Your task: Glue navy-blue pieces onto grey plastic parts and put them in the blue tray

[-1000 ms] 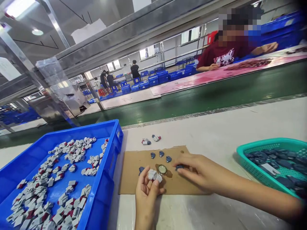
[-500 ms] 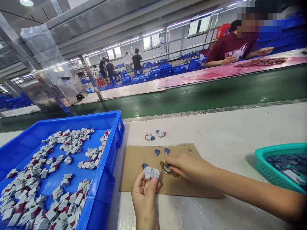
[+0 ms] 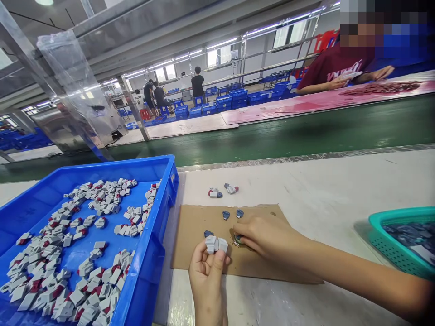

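Between the thumb and fingers of my left hand (image 3: 208,276) is a light grey plastic piece (image 3: 215,244), held up over the near edge of a brown cardboard sheet (image 3: 190,253). My right hand (image 3: 263,233) is closed, its fingertips pinching a small dark blue plastic part (image 3: 238,237) down at a small round greenish object on the cardboard. The fingers cover much of both. One blue part (image 3: 208,233) lies just behind the grey piece. Two similar parts, a left one (image 3: 226,215) and a right one (image 3: 239,213), rest farther back on the sheet.
A blue tray (image 3: 149,253) of grey and red pieces stands at left. Beyond the cardboard lie two joined grey, red and blue pieces (image 3: 231,188). At right is a teal basket (image 3: 384,235) of dark parts. Past the green belt (image 3: 272,136), a co-worker (image 3: 350,68) sits.
The view has shifted slightly. My left hand keeps the grey piece in nearly the same pose, and my right fingertips stay at the round object, turned a little.
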`<state>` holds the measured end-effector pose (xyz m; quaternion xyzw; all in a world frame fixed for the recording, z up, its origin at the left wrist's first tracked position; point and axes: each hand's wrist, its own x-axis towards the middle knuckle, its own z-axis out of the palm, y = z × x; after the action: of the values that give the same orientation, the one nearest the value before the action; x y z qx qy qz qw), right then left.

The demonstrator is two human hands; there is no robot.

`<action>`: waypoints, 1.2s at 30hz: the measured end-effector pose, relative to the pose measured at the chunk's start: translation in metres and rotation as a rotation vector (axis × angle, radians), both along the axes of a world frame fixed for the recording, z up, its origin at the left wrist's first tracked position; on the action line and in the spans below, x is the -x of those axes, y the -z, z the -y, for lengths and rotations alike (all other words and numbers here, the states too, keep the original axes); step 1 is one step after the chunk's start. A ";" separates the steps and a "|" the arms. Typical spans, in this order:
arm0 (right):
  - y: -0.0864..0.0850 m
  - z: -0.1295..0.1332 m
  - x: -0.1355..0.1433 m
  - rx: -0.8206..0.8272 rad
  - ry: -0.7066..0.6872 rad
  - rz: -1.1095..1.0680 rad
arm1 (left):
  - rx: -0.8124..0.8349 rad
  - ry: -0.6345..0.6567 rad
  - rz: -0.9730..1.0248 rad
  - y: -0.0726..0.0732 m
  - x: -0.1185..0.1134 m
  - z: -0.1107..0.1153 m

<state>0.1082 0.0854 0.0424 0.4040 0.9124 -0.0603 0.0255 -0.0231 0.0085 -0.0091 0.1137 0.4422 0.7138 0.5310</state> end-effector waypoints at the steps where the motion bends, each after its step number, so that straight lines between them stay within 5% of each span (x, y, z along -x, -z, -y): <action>1: -0.001 0.001 -0.001 -0.006 0.014 -0.005 | 0.000 -0.003 0.000 0.000 0.000 0.000; 6: -0.002 0.005 -0.008 0.030 0.044 -0.093 | -0.019 0.014 -0.032 0.000 -0.001 0.000; 11: -0.008 0.009 -0.016 0.373 0.226 -0.578 | -0.044 0.105 -0.107 0.000 -0.003 0.002; 15: -0.016 0.015 -0.015 0.532 0.283 -0.735 | -0.081 0.180 -0.147 0.000 -0.004 0.004; 30: -0.010 0.024 -0.013 0.439 0.259 -0.669 | -0.115 0.206 -0.136 -0.002 -0.004 0.005; 36: -0.019 0.028 -0.014 0.312 0.135 -0.598 | -0.124 0.255 -0.177 0.000 -0.004 0.007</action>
<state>0.1219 0.0573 0.0609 0.4190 0.8306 -0.3164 -0.1859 -0.0190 0.0012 -0.0090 0.2638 0.4242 0.6540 0.5682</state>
